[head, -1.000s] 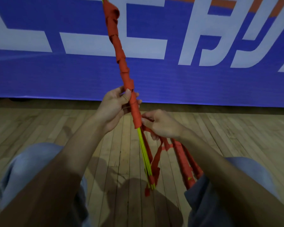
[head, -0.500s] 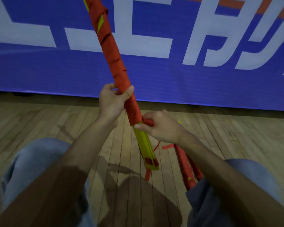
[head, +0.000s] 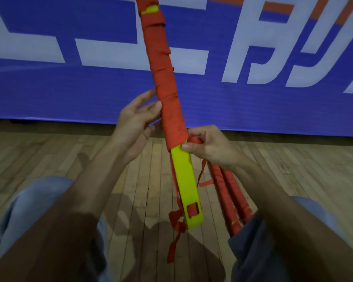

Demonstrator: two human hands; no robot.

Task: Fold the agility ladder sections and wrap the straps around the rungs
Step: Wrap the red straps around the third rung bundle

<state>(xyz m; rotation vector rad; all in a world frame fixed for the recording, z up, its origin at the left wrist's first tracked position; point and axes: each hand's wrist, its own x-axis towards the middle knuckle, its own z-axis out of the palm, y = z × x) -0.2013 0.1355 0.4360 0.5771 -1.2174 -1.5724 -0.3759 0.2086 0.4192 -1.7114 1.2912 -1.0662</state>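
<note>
Nearly upright yellow rungs (head: 184,180), mostly wound in orange strap (head: 165,78). Left grip (head: 136,127) touches the wound part with straight fingers; right grip (head: 208,148) pinches the strap at the winding's lower edge.

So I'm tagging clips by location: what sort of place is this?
Probably an indoor sports hall or gym: a wooden plank floor, a big blue banner along the wall, and strap-wrapped agility ladder rungs in hand.

Count on: two hands, left hand (head: 135,127) and right hand (head: 208,149). One yellow rung stack (head: 184,180) in grip (edges blur, rung number unreadable). One red strap (head: 167,88) coiled above grip. One slot (head: 193,209) far below grip. Two loose strap tails (head: 175,220) dangling below grip, tangle hard to count. Two wrapped bundles (head: 219,186) under right-hand grip, side by side. One banner (head: 69,88) beyond grip. Two knees (head: 29,200).
</note>
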